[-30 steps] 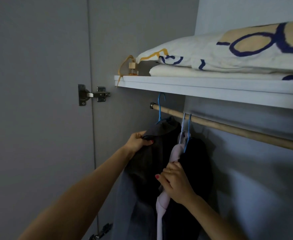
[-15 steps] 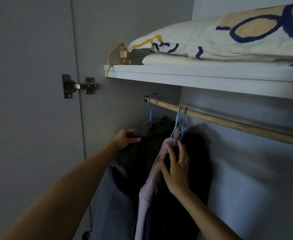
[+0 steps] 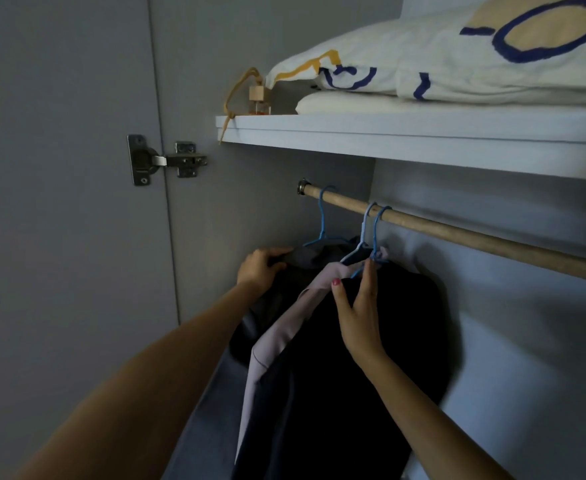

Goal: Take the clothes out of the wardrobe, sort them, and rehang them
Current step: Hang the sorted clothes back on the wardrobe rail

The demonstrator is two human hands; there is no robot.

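Hinge [image 3: 166, 160]: metal, on the door edge at far left, apart from the clothes
Left hand [image 3: 262, 268]: fingers curled over the shoulder of the grey garment [image 3: 315, 256], gripping cloth, not the hanger
Left hanger [image 3: 322, 220]: blue, thin, hook over the rod [image 3: 457, 233] near its left end fitting; carries the grey garment
Pink garment [image 3: 284, 327]: pale, soft, draped steeply down from the middle hanger [image 3: 362, 237]; judged light and limp, likely to slide off a thin hanger if tipped
Right hand [image 3: 359, 306]: fingers straight and raised, tips at the neck of the 2 right hangers; thumb lies against the pink collar; whether it pinches the wire, cannot tell
Right hanger [image 3: 378, 230]: blue, hook touching the middle hook on the rod; risk of lifting both at once
Dark garment [image 3: 371, 341]: hangs behind the right hand, bulkiest of the 3; judged heaviest, soft, no stiffness to lift by
Location: all 3 garments on the rod at its left end, under the shelf [image 3: 405, 136]
Hold advised: take each hanger at the base of its hook, lift clear of the rod, support the cloth below with the other hand
Shelf load: bottle [image 3: 258, 102] and bedding [image 3: 440, 71] above, not involved
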